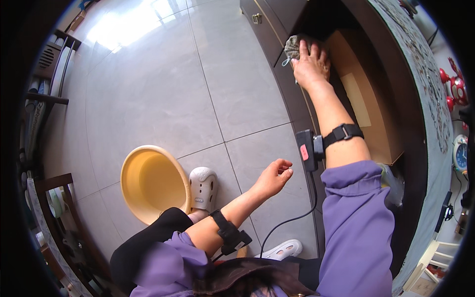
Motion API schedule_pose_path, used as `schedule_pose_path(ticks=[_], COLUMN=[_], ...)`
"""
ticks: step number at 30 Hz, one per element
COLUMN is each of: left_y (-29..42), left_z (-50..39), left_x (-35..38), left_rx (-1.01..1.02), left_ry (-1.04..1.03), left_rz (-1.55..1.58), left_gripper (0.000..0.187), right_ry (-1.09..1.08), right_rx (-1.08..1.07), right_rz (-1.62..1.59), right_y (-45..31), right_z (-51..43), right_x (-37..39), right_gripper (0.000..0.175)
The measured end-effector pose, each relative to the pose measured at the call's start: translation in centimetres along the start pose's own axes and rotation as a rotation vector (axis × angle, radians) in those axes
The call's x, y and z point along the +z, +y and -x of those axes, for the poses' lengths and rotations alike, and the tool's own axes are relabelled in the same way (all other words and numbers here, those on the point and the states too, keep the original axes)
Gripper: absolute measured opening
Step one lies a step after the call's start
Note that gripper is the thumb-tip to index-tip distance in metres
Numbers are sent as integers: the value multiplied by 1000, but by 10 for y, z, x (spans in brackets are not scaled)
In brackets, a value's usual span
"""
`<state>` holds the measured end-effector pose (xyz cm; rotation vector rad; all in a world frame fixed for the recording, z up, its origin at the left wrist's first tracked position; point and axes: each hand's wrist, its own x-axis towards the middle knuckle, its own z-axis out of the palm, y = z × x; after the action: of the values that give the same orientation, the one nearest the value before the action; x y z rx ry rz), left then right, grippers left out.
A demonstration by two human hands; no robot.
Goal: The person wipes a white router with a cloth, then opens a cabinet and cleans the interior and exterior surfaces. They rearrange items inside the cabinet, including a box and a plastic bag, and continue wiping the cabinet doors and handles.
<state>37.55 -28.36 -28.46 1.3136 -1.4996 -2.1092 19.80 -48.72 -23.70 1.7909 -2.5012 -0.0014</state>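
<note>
My right hand (311,68) lies spread over a bunched grey cloth (293,47), holding it against the front edge of the open shelf of a dark wooden cabinet (272,29). A pale hanging loop sticks out from the cloth's near side, while its rest is hidden under my palm and fingers. Just behind that hand, a brown cardboard box (378,100) sits inside the cabinet. My left hand (274,178) hovers over the tiled floor (163,92), nothing in it, its fingers loosely bent and the thumb apart.
A yellow plastic basin (157,182) stands beside my white clog (203,187). From the black forearm device (307,150) a cable (289,219) hangs down. Clear plastic (394,185) pokes out by the box. Dark wooden furniture (55,182) lines the left side.
</note>
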Motion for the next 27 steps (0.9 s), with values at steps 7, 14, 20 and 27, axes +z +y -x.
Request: schedule_pose_path(ticks=[7, 14, 20, 27], left_y=[8, 21, 11, 9], left_z=[-1, 19, 24, 1], left_x=[16, 37, 29, 13], left_rx=[91, 105, 30, 53], left_ry=[27, -24, -41, 13], left_rz=[46, 66, 47, 116], left_gripper=[30, 29, 31, 34], right_ry=[156, 227, 235, 150], right_rx=[-84, -47, 119, 140], right_rz=[-11, -249, -858, -1109], right_y=[28, 76, 99, 93], right_z=[67, 193, 87, 54], right_x=[10, -9, -22, -6], right_gripper=[60, 49, 56, 64])
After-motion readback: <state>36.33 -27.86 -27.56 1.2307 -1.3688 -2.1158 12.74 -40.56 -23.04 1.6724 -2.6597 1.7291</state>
